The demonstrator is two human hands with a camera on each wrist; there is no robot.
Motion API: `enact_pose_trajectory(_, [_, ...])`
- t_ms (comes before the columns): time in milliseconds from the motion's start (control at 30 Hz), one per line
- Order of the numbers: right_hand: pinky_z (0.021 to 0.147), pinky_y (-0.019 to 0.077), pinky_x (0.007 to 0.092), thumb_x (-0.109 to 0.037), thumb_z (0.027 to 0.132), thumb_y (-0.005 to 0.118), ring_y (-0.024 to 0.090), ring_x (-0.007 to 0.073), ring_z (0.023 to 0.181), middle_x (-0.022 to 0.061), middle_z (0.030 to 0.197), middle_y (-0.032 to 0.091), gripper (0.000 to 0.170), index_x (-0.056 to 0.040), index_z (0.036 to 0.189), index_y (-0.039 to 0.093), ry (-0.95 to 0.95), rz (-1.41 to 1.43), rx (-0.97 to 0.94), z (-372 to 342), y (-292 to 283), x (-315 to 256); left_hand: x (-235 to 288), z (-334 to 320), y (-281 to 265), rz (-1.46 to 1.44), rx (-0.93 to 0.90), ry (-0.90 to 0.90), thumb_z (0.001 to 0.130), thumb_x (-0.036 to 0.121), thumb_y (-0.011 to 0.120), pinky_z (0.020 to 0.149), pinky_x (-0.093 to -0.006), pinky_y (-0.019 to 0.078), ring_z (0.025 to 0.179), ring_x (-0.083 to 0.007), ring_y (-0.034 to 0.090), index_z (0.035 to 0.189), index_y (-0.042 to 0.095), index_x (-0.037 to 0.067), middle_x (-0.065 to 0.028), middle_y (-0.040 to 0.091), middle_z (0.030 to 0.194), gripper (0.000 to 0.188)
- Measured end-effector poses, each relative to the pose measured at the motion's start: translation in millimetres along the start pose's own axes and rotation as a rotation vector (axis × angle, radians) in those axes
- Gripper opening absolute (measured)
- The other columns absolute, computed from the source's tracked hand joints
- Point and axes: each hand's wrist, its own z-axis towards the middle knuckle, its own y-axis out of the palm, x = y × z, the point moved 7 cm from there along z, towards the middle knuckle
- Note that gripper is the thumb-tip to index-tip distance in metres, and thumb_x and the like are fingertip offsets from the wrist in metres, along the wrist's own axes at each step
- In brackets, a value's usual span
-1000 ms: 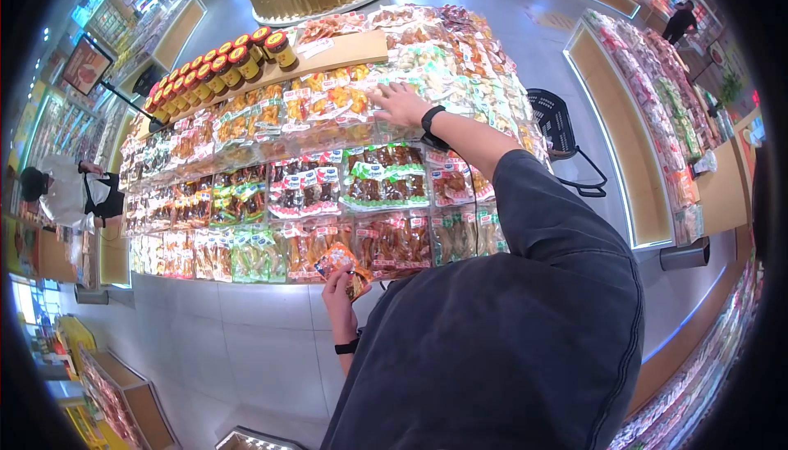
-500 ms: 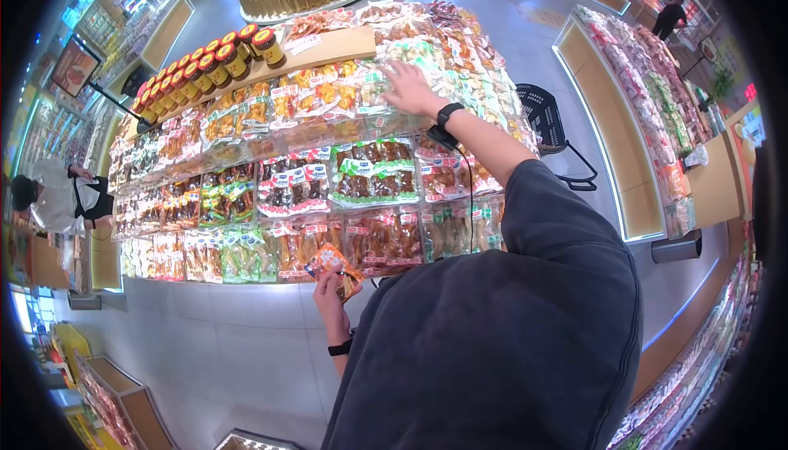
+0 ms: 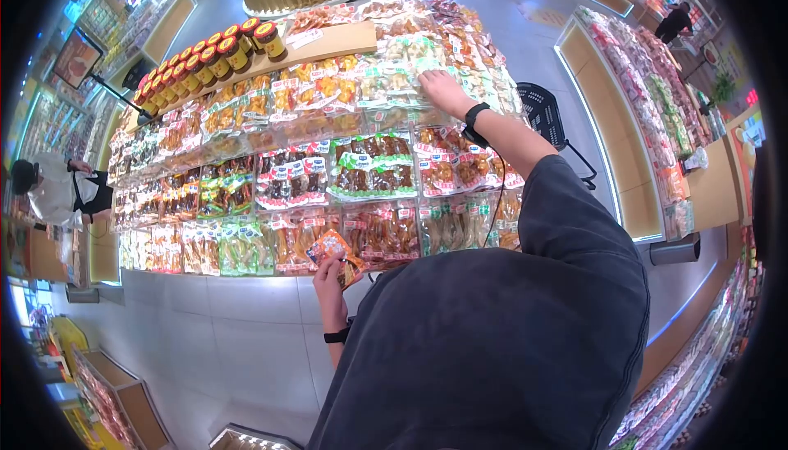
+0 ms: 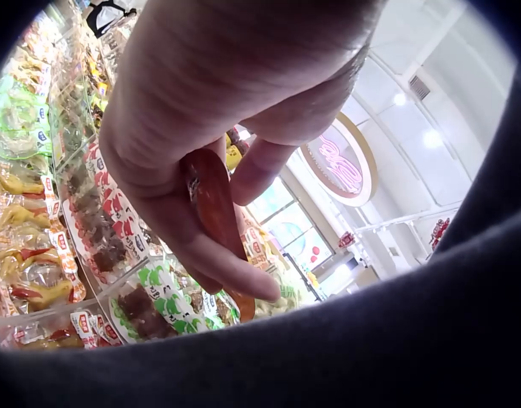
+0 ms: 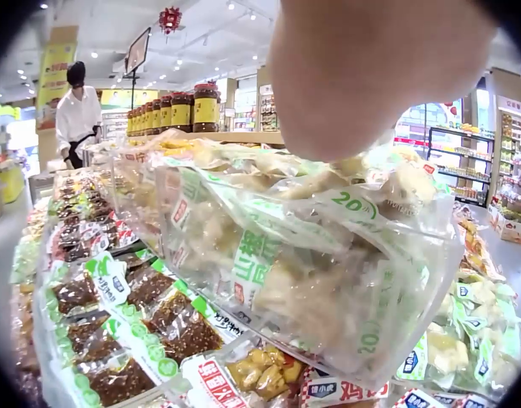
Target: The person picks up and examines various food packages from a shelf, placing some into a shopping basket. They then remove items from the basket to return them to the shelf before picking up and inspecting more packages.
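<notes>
Low in front of the body, my left hand (image 3: 328,279) grips a small orange snack packet (image 3: 332,251). Seen edge-on in the left wrist view, the packet (image 4: 216,204) lies between the fingers and the thumb. My right hand (image 3: 443,91) reaches over the upper tier, at the clear-and-green packs of pale food (image 3: 402,81). In the right wrist view the hand (image 5: 371,76) is a blur above these packs (image 5: 303,263), which lie in a clear bin. Its fingertips are hidden there, so I cannot tell whether they hold a pack.
Rows of jars (image 3: 234,56) stand on a wooden shelf (image 3: 336,48) at the back left. Below the right hand lie packs of dark food with green edges (image 3: 373,167). A black basket (image 3: 542,114) stands right of the display. A person in white (image 3: 53,191) is at the left.
My right hand has moved right across the upper tier, from the yellow packs to the pale green-marked ones; its spread fingers have drawn in. The left hand keeps the orange packet.
</notes>
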Motion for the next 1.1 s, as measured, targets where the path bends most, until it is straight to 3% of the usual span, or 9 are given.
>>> enact_pose_trajectory(167, [0.090, 0.0465, 0.0414, -0.013, 0.088, 0.058, 0.061, 0.0289, 0.102, 0.0126, 0.109, 0.060, 0.025, -0.0051, 0.110, 0.051, -0.071, 0.070, 0.083, -13.8, -2.6, -13.3, -5.8, -2.6, -6.2, -0.010, 0.013, 0.001, 0.100, 0.012, 0.053, 0.068, -0.0395, 0.0663, 0.092, -0.0218, 0.068, 0.114, 0.067, -0.002, -0.0115, 0.065, 0.111, 0.024])
enact_pose_trajectory(267, [0.091, 0.0454, 0.0432, -0.021, 0.089, 0.059, 0.059, 0.0299, 0.107, 0.0130, 0.110, 0.058, 0.027, -0.0050, 0.110, 0.052, -0.035, 0.047, -0.003, -11.4, -6.0, -12.5, -4.2, -4.4, -7.1, -0.002, 0.028, -0.002, 0.099, 0.012, 0.054, 0.068, -0.0393, 0.0663, 0.091, -0.0223, 0.068, 0.114, 0.067, -0.002, -0.0117, 0.065, 0.111, 0.024])
enact_pose_trajectory(367, [0.098, 0.0421, 0.0477, -0.030, 0.089, 0.060, 0.053, 0.0331, 0.119, 0.0153, 0.122, 0.056, 0.037, -0.0043, 0.114, 0.052, 0.036, 0.112, 0.085, -7.8, -18.0, -9.0, -3.7, -4.3, -6.1, -0.005, 0.026, -0.015, 0.099, 0.012, 0.054, 0.068, -0.0391, 0.0664, 0.091, -0.0221, 0.068, 0.114, 0.067, -0.002, -0.0116, 0.065, 0.111, 0.024])
enact_pose_trajectory(433, [0.110, 0.0336, 0.0523, -0.042, 0.095, 0.054, 0.040, 0.0381, 0.136, 0.0197, 0.144, 0.045, 0.052, -0.0071, 0.133, 0.050, 0.198, 0.192, 0.084, -3.1, -11.3, 6.3, -4.3, -4.8, -3.6, -0.004, 0.020, -0.021, 0.099, 0.012, 0.054, 0.068, -0.0392, 0.0663, 0.091, -0.0222, 0.068, 0.114, 0.067, -0.002, -0.0115, 0.065, 0.110, 0.024])
enact_pose_trajectory(467, [0.110, 0.0336, 0.0523, -0.042, 0.095, 0.054, 0.040, 0.0381, 0.136, 0.0197, 0.144, 0.045, 0.052, -0.0071, 0.133, 0.050, 0.194, 0.193, 0.084, -0.9, -8.2, 7.2, -5.5, -4.9, -3.5, -0.006, 0.023, -0.020, 0.099, 0.012, 0.054, 0.068, -0.0392, 0.0663, 0.091, -0.0222, 0.068, 0.114, 0.067, -0.002, -0.0115, 0.065, 0.110, 0.024])
enact_pose_trajectory(533, [0.117, 0.0253, 0.0547, -0.055, 0.100, 0.044, 0.028, 0.0417, 0.145, 0.0203, 0.158, 0.029, 0.063, -0.0187, 0.150, 0.039, 0.319, 0.245, -0.070, 1.5, 10.6, 14.7, -7.5, -3.4, -2.5, -0.001, 0.003, -0.020, 0.099, 0.012, 0.053, 0.067, -0.0392, 0.0662, 0.090, -0.0223, 0.068, 0.114, 0.067, -0.002, -0.0116, 0.066, 0.110, 0.024])
enact_pose_trajectory(633, [0.120, 0.0174, 0.0563, -0.065, 0.100, 0.034, 0.018, 0.0433, 0.149, 0.0191, 0.163, 0.019, 0.068, -0.0285, 0.157, 0.029, 0.190, 0.217, -0.191, 4.1, 32.2, 7.8, -8.6, -4.2, -2.4, 0.001, 0.010, -0.031, 0.100, 0.012, 0.052, 0.067, -0.0391, 0.0660, 0.089, -0.0229, 0.069, 0.113, 0.067, -0.002, -0.0120, 0.066, 0.109, 0.024])
enact_pose_trajectory(767, [0.122, 0.0115, 0.0545, -0.071, 0.097, 0.029, 0.006, 0.0446, 0.151, 0.0180, 0.165, 0.015, 0.073, -0.0311, 0.158, 0.024, 0.156, 0.204, -0.281, -1.2, 37.0, -3.6, -12.0, -6.0, -5.8, -0.005, 0.031, -0.042, 0.100, 0.011, 0.051, 0.067, -0.0390, 0.0660, 0.087, -0.0235, 0.069, 0.113, 0.067, -0.002, -0.0123, 0.065, 0.109, 0.024])
enact_pose_trajectory(1100, [0.123, 0.0140, 0.0524, -0.069, 0.098, 0.031, 0.008, 0.0446, 0.151, 0.0184, 0.163, 0.019, 0.075, -0.0273, 0.159, 0.021, 0.087, 0.143, -0.186, -10.4, 38.6, -8.1, -16.8, -0.8, -7.3, 0.019, 0.022, -0.053, 0.099, 0.012, 0.052, 0.066, -0.0393, 0.0659, 0.086, -0.0240, 0.069, 0.112, 0.067, -0.003, -0.0123, 0.065, 0.106, 0.025])
